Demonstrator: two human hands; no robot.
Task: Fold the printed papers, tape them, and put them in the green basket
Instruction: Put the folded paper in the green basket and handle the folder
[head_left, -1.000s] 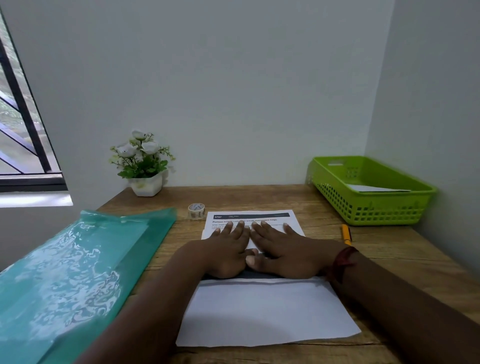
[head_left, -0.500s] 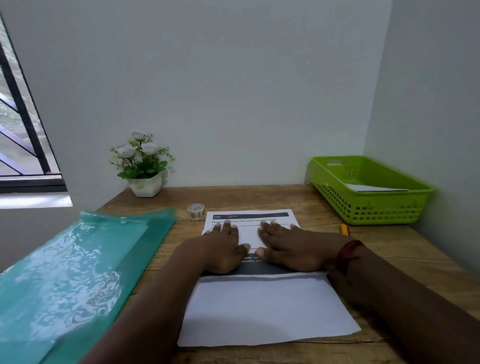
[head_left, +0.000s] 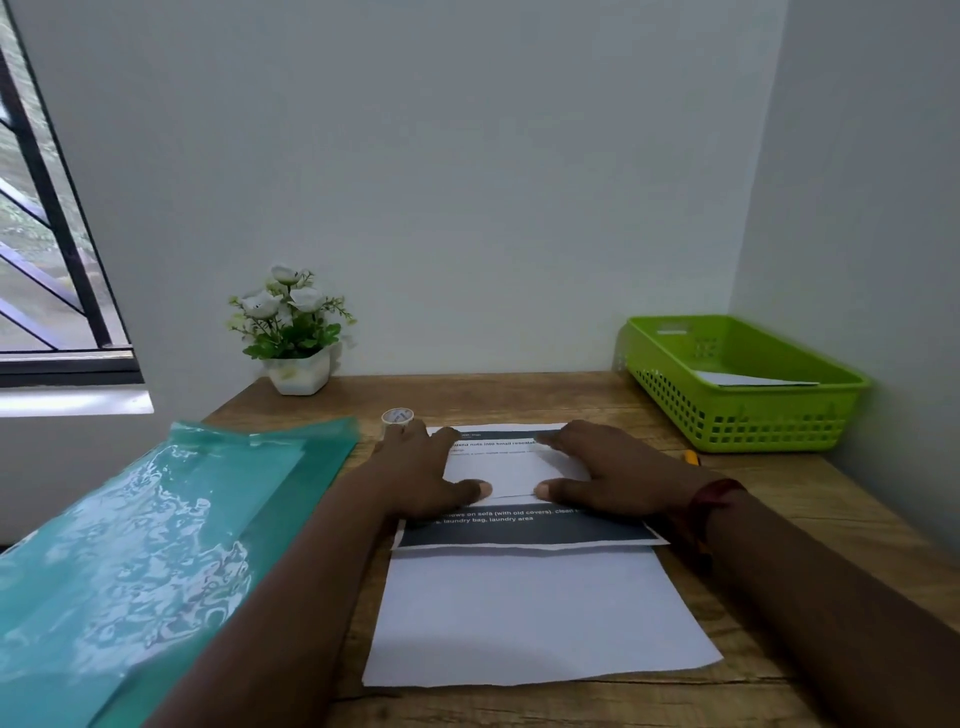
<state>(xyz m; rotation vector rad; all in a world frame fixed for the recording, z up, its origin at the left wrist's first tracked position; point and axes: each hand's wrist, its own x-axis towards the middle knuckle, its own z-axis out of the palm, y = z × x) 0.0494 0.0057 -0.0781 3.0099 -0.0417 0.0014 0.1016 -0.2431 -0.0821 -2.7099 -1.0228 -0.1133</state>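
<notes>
Both spread flat on printed paper (head_left: 519, 532) — left hand (head_left: 421, 478), right hand (head_left: 613, 473) — wooden desk (head_left: 519, 397), green basket (head_left: 727, 423), pale walls (head_left: 467, 182).

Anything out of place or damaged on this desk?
Nothing spilled or damaged. The teal plastic folder overhangs the left edge of the desk, and the blank sheet looks slightly askew to the printed paper.
</notes>
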